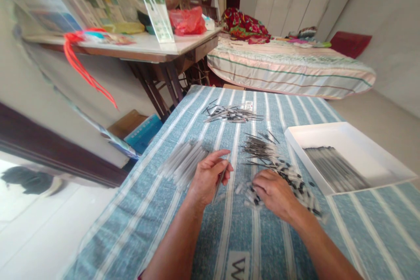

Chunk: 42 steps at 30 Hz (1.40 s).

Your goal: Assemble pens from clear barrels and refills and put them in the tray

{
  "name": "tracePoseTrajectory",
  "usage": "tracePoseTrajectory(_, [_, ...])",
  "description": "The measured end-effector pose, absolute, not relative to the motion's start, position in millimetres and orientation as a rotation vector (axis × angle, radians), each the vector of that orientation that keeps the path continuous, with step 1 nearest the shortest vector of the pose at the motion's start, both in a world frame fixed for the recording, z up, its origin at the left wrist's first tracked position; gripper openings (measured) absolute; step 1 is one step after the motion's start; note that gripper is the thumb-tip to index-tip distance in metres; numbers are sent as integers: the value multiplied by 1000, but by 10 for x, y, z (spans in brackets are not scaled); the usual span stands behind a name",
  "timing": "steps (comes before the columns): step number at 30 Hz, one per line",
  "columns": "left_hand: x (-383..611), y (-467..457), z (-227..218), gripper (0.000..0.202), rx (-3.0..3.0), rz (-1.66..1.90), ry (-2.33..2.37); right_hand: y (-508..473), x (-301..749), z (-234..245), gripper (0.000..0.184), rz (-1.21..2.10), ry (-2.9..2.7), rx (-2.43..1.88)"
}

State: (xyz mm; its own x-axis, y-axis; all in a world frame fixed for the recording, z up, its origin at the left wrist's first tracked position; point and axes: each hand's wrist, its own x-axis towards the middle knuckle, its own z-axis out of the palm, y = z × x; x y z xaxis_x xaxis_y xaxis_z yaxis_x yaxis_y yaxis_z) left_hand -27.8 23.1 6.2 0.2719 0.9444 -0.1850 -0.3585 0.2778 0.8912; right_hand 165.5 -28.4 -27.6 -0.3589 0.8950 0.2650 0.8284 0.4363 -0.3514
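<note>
Touching cap pile [297, 181], right hand [274, 192]; left hand [208, 177] pinches tube [223, 174].

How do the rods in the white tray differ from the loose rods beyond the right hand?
The tray rods lie parallel in a layer; the loose rods cross in a heap. The tray rods sit inside the white tray; the loose rods lie on the striped cloth. Both are thin and dark.

Mark "W" [239, 267] — on tablecloth [157, 210], nr edge
</note>
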Motion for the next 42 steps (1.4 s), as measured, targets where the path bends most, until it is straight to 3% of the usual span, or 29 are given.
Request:
tracePoseTrajectory(16, [-107,85,-93,32,1035,699,779,-200,1457,-192,25,1114,-1297,-1364])
tracePoseTrajectory(22, [-73,73,-82,30,1130,710,843,-197,1456,-215,23,1204,-1137,-1372])
tracePoseTrajectory(33, [-73,93,-58,9,1262,566,858,-220,1524,-259,27,1397,-1061,-1280])
tracePoseTrajectory(42, [-98,111,-77,14,1270,590,885,-190,1597,-241,31,1243,-993,-1300])
